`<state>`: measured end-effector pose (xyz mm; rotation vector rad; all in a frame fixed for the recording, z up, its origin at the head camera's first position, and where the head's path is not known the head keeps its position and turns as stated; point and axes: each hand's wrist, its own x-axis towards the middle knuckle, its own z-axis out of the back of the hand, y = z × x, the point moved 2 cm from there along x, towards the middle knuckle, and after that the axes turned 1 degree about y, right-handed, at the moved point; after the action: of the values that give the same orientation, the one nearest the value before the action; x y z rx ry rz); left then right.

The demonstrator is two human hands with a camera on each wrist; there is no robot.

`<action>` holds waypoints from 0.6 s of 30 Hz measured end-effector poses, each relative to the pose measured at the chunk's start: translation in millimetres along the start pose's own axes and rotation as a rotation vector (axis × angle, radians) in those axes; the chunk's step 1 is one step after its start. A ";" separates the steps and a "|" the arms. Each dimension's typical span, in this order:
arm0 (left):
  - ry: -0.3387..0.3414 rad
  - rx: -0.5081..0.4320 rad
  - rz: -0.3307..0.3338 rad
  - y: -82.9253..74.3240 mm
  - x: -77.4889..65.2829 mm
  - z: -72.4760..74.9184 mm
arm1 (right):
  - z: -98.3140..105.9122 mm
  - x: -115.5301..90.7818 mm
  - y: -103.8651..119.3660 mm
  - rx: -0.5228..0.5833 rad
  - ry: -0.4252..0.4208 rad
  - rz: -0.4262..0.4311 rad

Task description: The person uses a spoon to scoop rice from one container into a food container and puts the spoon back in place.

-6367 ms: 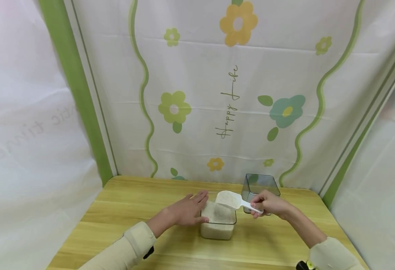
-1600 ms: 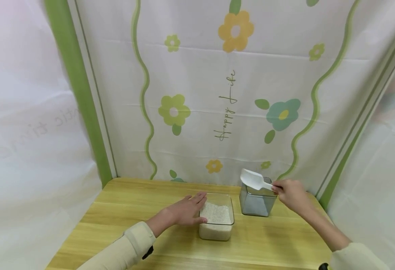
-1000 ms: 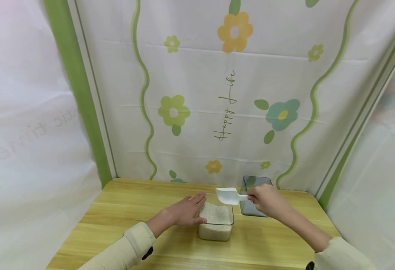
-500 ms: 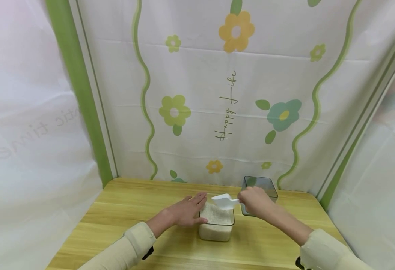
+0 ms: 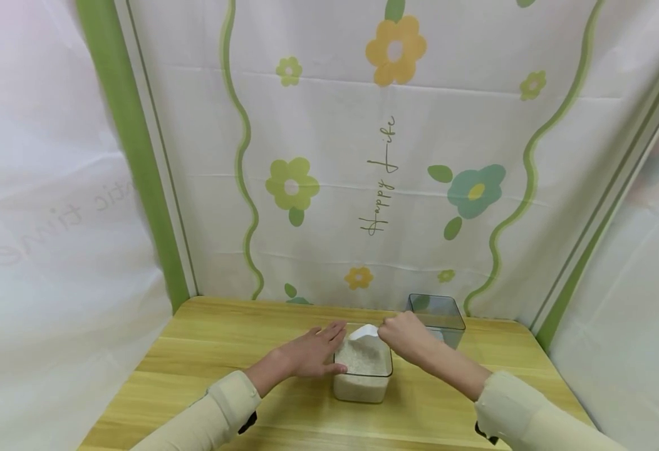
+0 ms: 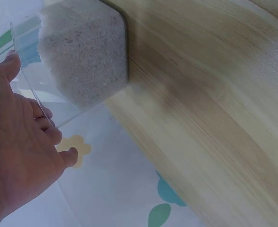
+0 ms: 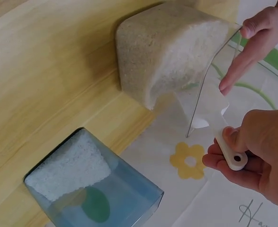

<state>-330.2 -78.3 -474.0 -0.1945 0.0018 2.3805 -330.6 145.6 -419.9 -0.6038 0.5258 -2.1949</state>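
A clear square container filled with pale rice stands in front of me on the table. My left hand rests on its left rim, fingers stretched out along the edge. My right hand grips the handle of a white scoop. The scoop's bowl dips inside the container's far right part, close above or in the rice; its tip is hard to make out. In the right wrist view the handle end lies between thumb and fingers.
A bluish clear container stands behind on the right, partly hidden by the right hand in the head view, with some white rice at its bottom. The wooden table ends at a printed curtain behind.
The right hand tipped the scoop over the bluish container, then came back left with it and lowered it into the rice container. The left hand has stayed at the rim.
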 end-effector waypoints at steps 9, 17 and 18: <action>0.000 0.011 -0.012 -0.1 -0.5 1.7 | -9.1 21.3 10.1 -0.018 -0.085 0.079; 0.006 0.012 -0.007 -0.6 -0.2 4.7 | -19.4 39.5 12.1 0.069 0.114 0.130; 0.011 0.004 -0.004 -0.3 0.2 4.7 | -19.8 41.4 11.6 0.086 0.151 0.129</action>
<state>-330.8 -77.7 -469.4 -0.2052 0.0109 2.3753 -359.3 109.9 -431.7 -0.3507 0.5307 -2.1383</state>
